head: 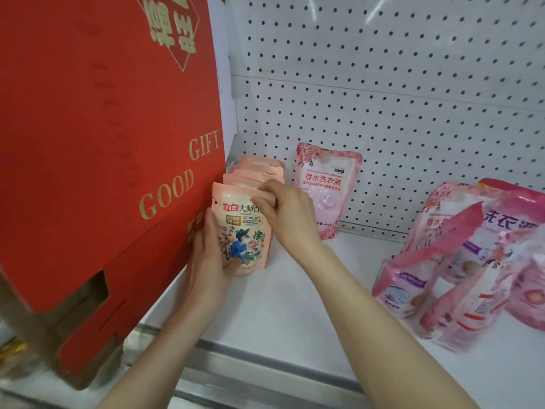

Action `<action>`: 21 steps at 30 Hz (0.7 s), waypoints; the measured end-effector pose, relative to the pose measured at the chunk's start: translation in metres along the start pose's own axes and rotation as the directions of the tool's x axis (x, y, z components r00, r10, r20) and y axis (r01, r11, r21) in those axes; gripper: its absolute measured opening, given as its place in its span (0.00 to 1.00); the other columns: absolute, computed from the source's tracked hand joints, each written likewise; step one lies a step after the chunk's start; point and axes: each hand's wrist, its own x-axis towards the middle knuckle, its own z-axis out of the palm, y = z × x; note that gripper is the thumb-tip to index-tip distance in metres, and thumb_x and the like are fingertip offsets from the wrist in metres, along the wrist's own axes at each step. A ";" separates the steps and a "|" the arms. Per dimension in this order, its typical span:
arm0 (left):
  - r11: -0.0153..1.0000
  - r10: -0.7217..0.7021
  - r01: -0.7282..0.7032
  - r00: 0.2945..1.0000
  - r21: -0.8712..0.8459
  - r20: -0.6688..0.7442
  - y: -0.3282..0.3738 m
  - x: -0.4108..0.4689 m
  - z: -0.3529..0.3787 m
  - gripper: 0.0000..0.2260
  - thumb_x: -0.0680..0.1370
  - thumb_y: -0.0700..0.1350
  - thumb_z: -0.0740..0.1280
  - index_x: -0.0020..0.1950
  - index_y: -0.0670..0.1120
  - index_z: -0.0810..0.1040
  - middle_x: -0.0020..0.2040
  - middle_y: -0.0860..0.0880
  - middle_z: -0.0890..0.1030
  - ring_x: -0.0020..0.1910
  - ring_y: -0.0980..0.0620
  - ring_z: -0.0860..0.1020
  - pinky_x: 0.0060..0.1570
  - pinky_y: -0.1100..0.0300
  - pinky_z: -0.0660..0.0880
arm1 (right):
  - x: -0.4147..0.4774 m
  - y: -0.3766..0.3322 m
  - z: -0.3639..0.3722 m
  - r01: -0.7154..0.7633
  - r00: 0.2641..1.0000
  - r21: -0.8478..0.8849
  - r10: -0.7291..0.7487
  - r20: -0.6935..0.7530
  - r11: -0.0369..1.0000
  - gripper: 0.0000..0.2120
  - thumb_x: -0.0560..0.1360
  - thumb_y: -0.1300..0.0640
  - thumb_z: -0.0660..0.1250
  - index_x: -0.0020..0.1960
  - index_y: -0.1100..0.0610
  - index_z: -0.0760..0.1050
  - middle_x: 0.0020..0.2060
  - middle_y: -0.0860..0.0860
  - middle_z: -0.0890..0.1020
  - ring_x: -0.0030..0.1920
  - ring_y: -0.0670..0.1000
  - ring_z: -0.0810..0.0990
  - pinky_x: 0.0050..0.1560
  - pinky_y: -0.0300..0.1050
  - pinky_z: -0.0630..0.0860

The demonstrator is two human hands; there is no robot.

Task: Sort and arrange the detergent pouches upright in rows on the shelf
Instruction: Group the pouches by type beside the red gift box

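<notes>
A row of several light-pink pouches stands upright at the shelf's left end, against a red box. The front pouch (242, 231) shows a floral picture with a blue figure. My left hand (208, 255) holds its left side and lower edge. My right hand (287, 214) pinches its top right corner, fingers curled over the pouches behind (259, 171). One darker pink pouch (326, 187) stands upright alone against the pegboard. A loose heap of pink pouches (460, 261) lies tumbled at the right.
A large red gift box (103, 128) with gold lettering fills the left side and overhangs the shelf edge. A white pegboard back wall (398, 98) rises behind. The white shelf board (295, 299) has a metal front rail (250, 361).
</notes>
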 end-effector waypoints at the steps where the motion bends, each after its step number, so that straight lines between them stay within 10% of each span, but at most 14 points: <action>1: 1.000 -0.005 0.005 1.000 0.023 0.008 0.000 0.001 0.001 0.48 0.71 0.37 0.75 0.79 0.45 0.46 0.79 0.42 0.53 0.78 0.47 0.51 0.73 0.58 0.50 | -0.001 -0.001 -0.001 -0.002 1.000 -0.022 0.002 0.005 1.000 0.06 0.76 0.52 0.70 0.50 0.52 0.79 0.37 0.50 0.83 0.38 0.53 0.79 0.37 0.43 0.69; 16: 0.956 0.291 -0.292 0.957 -0.028 -0.008 0.034 -0.047 0.012 0.32 0.73 0.38 0.72 0.75 0.46 0.64 0.72 0.43 0.65 0.71 0.42 0.65 0.68 0.47 0.66 | -0.114 0.012 -0.078 -0.108 0.967 -0.134 0.072 -0.246 0.985 0.11 0.79 0.60 0.64 0.60 0.54 0.79 0.49 0.50 0.83 0.45 0.53 0.80 0.42 0.53 0.78; 21: 0.886 0.457 -0.429 0.872 -0.174 0.175 0.074 -0.074 0.052 0.23 0.74 0.39 0.71 0.68 0.49 0.73 0.64 0.48 0.74 0.63 0.48 0.72 0.59 0.65 0.63 | -0.201 0.029 -0.123 -0.275 0.871 -0.206 0.153 -0.466 0.939 0.09 0.77 0.65 0.67 0.54 0.57 0.82 0.46 0.49 0.85 0.43 0.49 0.81 0.43 0.50 0.79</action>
